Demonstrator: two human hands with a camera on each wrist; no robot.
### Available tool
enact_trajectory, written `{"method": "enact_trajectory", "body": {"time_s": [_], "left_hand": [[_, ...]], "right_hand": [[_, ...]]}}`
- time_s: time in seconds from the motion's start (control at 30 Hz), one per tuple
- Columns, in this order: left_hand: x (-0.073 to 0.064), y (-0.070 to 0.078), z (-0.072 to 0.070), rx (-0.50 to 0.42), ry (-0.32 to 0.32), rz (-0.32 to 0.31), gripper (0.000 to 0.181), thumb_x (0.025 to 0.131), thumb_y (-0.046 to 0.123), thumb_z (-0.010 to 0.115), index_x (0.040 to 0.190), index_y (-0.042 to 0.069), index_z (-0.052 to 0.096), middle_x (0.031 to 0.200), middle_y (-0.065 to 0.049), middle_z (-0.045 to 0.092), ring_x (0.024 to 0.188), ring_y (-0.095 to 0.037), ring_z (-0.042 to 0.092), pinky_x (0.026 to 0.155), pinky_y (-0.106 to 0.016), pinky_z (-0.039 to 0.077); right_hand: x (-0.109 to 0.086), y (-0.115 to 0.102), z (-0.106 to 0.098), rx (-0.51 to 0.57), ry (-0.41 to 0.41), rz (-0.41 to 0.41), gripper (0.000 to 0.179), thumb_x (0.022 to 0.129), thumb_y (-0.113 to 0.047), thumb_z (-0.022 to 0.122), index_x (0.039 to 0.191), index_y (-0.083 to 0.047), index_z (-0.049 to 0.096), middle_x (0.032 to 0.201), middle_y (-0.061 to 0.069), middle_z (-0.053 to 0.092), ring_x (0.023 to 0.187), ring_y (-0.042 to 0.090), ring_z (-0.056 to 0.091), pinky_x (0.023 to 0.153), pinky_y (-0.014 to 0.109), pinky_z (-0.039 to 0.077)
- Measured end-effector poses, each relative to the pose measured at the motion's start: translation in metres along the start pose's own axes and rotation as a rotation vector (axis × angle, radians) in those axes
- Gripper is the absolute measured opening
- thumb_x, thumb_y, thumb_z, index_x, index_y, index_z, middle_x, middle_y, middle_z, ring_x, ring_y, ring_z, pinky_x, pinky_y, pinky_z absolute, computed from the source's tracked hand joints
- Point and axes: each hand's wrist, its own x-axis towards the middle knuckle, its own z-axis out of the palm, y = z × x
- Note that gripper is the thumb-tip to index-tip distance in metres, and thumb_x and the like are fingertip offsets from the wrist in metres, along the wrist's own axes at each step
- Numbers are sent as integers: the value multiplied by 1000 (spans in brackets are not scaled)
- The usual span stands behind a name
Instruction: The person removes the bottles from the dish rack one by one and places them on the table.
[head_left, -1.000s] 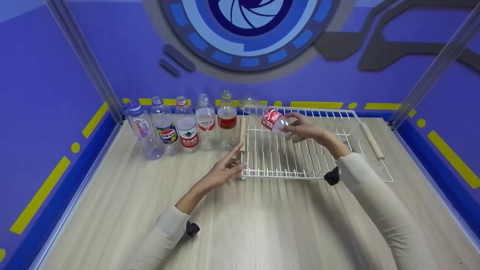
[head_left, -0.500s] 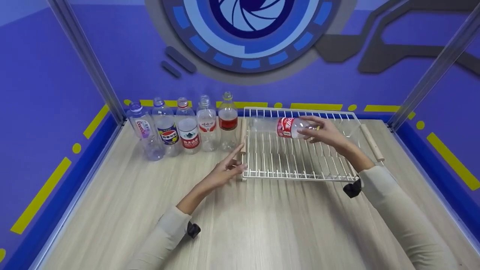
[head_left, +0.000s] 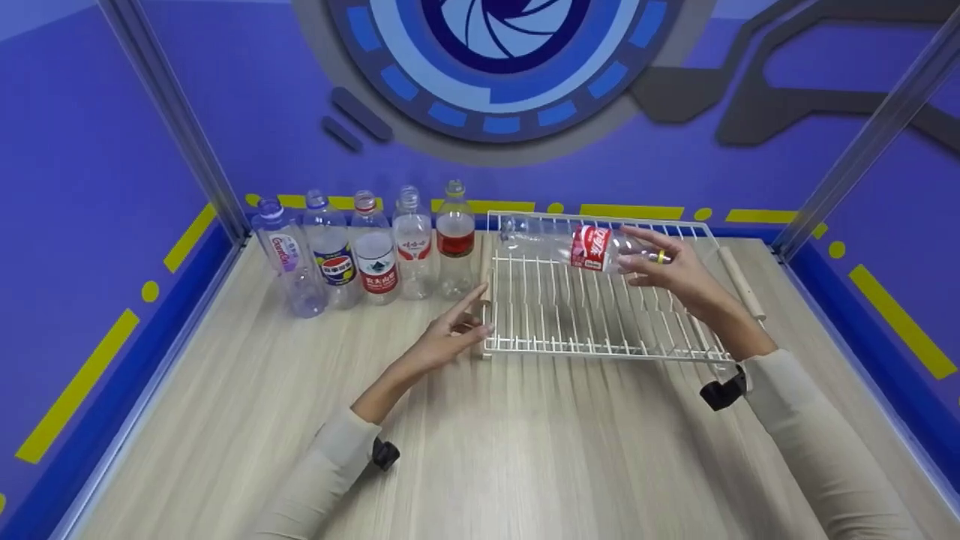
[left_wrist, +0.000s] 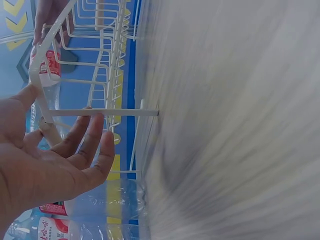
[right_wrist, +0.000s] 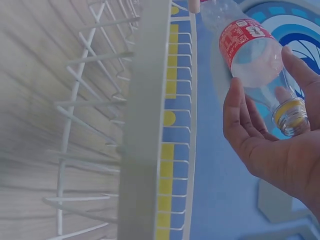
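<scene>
My right hand [head_left: 671,274] holds a clear plastic bottle with a red label [head_left: 591,248] by its neck, tipped on its side above the white wire rack [head_left: 600,356]. In the right wrist view the fingers and thumb curl round the shoulder and neck of this bottle [right_wrist: 250,47], and its uncapped mouth with a yellow ring lies by the palm. The left hand [head_left: 442,343] rests on the rack's left end, its fingers relaxed. The thumb touches the front corner and a finger lies along the left wooden handle [head_left: 487,270].
Left of the rack stand several uncapped bottles in a row, from a purple-tinted one [head_left: 292,262] to a red-labelled one [head_left: 455,244]. A second wooden handle [head_left: 741,283] sits at the rack's right end. A blue wall [head_left: 247,112] rises behind the wooden table [head_left: 525,450].
My right hand has moved rightward with the red-labelled bottle, which has turned from slanting to nearly level over the rack. The left hand has stayed at the rack's left end.
</scene>
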Motion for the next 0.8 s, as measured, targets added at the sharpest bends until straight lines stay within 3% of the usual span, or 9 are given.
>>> {"method": "enact_trajectory", "body": {"time_s": [0.17, 0.47, 0.67, 0.8], "left_hand": [[-2, 3, -3, 21, 14, -18, 73, 101, 30, 63, 163, 34, 24, 151, -21, 51, 129, -32, 57, 107, -54, 48], [-2, 4, -4, 50, 22, 13, 76, 99, 36, 66, 163, 27, 27, 136, -21, 61, 122, -33, 61, 106, -50, 49], [-5, 10, -7, 77, 81, 10, 86, 94, 40, 72, 164, 27, 24, 147, -16, 55, 130, -32, 54, 101, -46, 51], [-6, 17, -10, 122, 137, 59, 95, 89, 42, 78, 164, 27, 22, 155, -12, 44, 140, -33, 45, 105, -50, 49]], "right_hand": [[-7, 2, -1, 8, -58, -21, 62, 95, -7, 71, 152, -15, 48, 131, 4, 60, 99, 14, 72, 90, 33, 60], [-17, 4, 5, 68, -121, -38, 68, 89, 6, 71, 150, -16, 51, 128, 0, 65, 104, 15, 71, 89, 28, 60], [-22, 5, 12, 44, -157, -39, 66, 88, 7, 71, 148, -15, 54, 122, 0, 69, 107, 17, 70, 91, 29, 60], [-25, 5, 15, -1, -172, -49, 66, 87, 6, 73, 148, -13, 54, 123, -1, 69, 108, 16, 69, 90, 29, 60]]}}
